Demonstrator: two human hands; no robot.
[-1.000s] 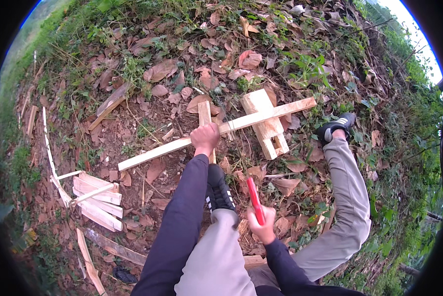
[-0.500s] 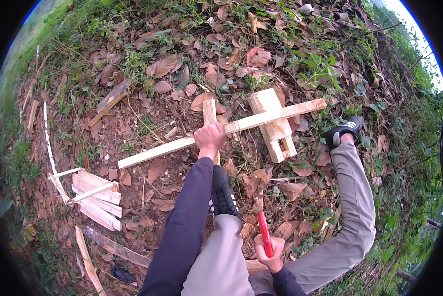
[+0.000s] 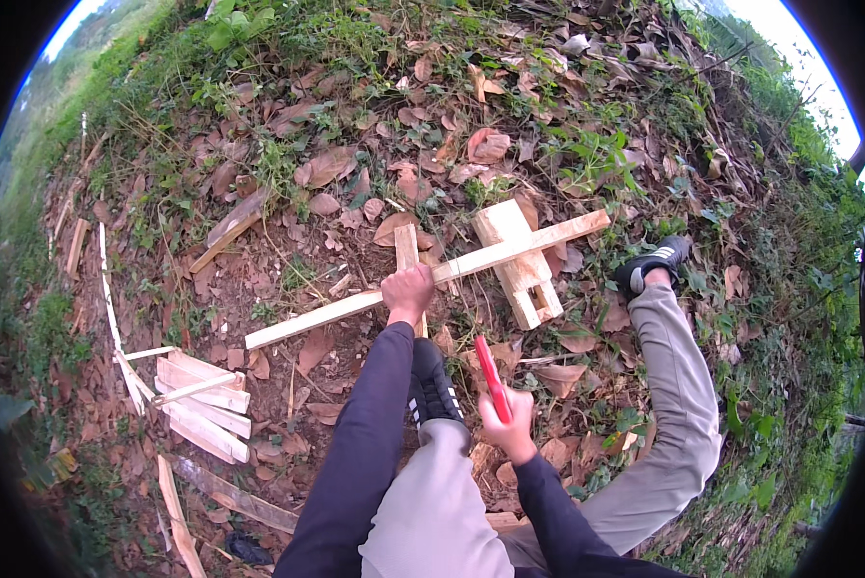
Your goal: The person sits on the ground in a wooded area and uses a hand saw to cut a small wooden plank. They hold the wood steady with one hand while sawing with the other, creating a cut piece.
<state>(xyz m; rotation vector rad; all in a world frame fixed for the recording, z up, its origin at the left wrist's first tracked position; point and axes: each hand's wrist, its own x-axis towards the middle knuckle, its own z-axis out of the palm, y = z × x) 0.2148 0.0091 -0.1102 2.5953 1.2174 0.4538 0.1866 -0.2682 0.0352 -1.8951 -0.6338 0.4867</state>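
Observation:
A long pale squared timber beam (image 3: 326, 315) lies slantwise, its right part across a thick wooden block (image 3: 505, 231) with a square opening cut near its lower end. My left hand (image 3: 407, 293) is closed around the beam left of its middle. Under that hand, a shorter wooden piece (image 3: 406, 246) crosses the beam. My right hand (image 3: 505, 424) grips a slim red-handled tool (image 3: 493, 379), pointing up and slightly left, below the beam and apart from it. The tool's working end cannot be made out.
Several pale boards (image 3: 201, 405) lie stacked at the left, with thin strips beside them. A weathered plank (image 3: 230, 228) rests at upper left, another (image 3: 239, 496) at lower left. My shoes (image 3: 434, 385) stand on leaf-strewn ground, one near the beam. Green plants border the right.
My right hand has moved up and slightly left with the red-handled tool, now tilted more to the left. My left hand keeps its hold on the beam. The view has shifted slightly.

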